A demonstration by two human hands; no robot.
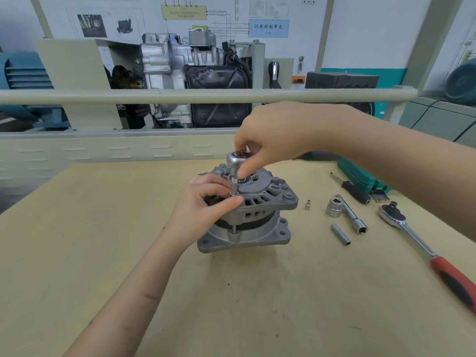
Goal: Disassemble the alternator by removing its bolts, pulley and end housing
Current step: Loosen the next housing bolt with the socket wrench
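**Through-Bolt Removal: Status at the Alternator**

While you work from the left, note that your left hand [206, 202] curls against the upper housing of the alternator [247, 215], with thumb and forefinger pinching the base of the socket extension [235, 182] where it meets a through-bolt [234, 228]. The alternator stands upright near the middle of the table [103, 253], flange down. Your right hand [270, 143] grips the small ratchet head [235, 157] from above, fingers closed around it.

Judge progress as early to middling: no pulley shows on the shaft end, so it appears to be off already, though it is not visible anywhere on the table. The two housing halves are still joined, and the shank of the bolt under the tool remains seated in the lower flange. Whether other bolts are out cannot be told.

To the right lie a small socket [307, 204], a large socket on a bar [342, 211], a deep socket [340, 234], a screwdriver [351, 188] and a red-handled ratchet [425, 248], all well apart from the alternator.
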